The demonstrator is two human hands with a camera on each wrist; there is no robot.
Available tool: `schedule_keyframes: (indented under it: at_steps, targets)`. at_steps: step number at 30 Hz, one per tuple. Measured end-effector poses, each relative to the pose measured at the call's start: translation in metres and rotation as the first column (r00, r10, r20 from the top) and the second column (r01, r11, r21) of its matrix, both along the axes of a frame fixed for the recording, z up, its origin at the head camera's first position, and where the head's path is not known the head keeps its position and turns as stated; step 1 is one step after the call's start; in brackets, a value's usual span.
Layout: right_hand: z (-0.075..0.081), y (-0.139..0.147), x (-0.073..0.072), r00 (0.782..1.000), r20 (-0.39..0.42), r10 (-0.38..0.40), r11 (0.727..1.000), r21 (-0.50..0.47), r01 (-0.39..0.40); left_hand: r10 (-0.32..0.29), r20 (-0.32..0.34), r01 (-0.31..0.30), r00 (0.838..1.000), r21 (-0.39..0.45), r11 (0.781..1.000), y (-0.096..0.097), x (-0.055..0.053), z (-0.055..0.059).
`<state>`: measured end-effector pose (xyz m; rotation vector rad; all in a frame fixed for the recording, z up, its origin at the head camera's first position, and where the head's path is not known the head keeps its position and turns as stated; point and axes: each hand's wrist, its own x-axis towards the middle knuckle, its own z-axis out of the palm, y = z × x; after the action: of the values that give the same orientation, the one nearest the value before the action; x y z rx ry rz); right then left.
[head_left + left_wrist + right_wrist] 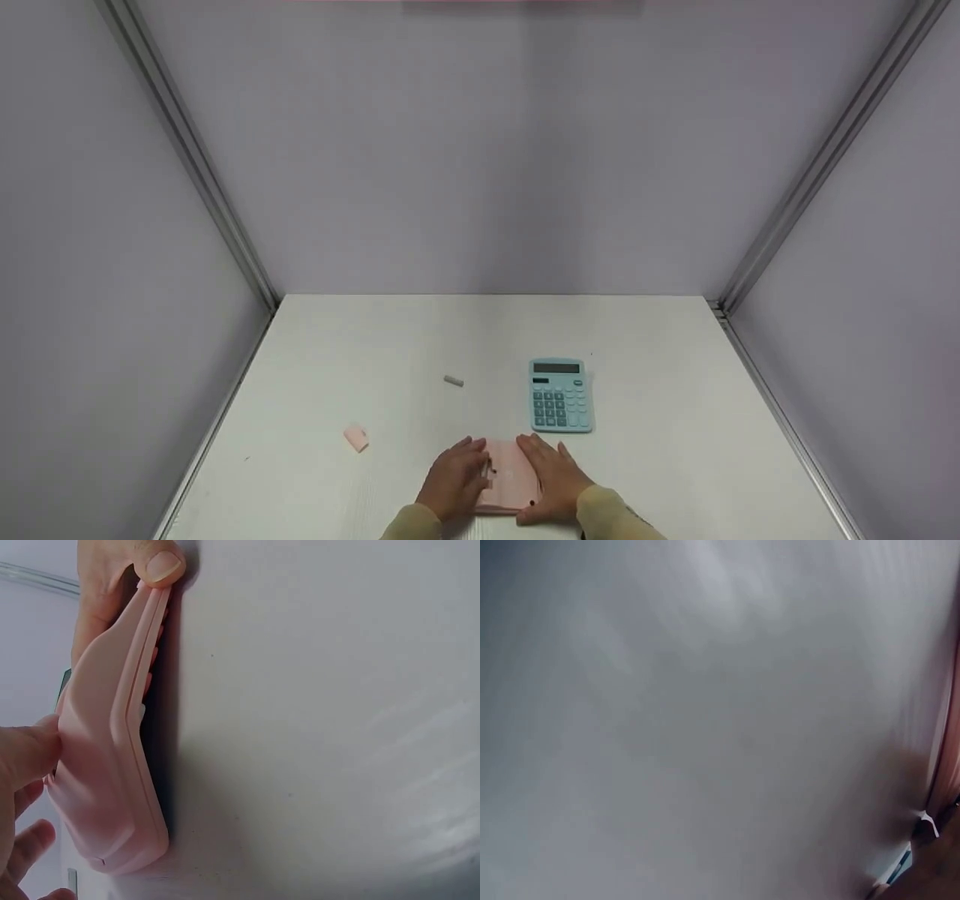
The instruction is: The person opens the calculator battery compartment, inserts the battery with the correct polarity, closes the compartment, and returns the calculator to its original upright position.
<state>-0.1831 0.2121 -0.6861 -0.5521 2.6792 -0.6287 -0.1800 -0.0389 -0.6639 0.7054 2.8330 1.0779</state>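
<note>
A pink calculator (511,480) lies face down on the table's near side, its keys showing underneath in the left wrist view. My right hand (555,480) holds its right end, with the thumb (161,566) on the near edge and fingers over the far edge. At the small opening in its back, my left hand (456,478) has thumb and fingers bent, touching the pink casing (101,727). What lies between those fingertips is hidden. Only a sliver of the pink casing (949,757) appears in the right wrist view.
Beyond my right hand lies a light blue calculator (561,395), face up. A small grey cylinder, like a battery (454,381), rests farther back. To the left is a small pink cover piece (356,438). Grey panels (487,150) wall the white table (660,375) on three sides.
</note>
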Motion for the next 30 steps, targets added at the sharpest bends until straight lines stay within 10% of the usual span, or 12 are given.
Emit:
schedule_keyframes:
  at_steps: [9,30]
  targets:
    - [-0.0037,0.0023,-0.0002,1.000,-0.008,0.016,0.999,-0.034,-0.016,0.040,0.164,-0.051,0.986,0.066,0.996,0.0024,-0.0018,0.0017]
    - [0.0037,-0.0017,0.0004,1.000,0.016,-0.016,1.000,0.024,0.015,0.031,0.234,-0.051,0.972,0.079,0.996,0.0042,-0.0066,0.0035]
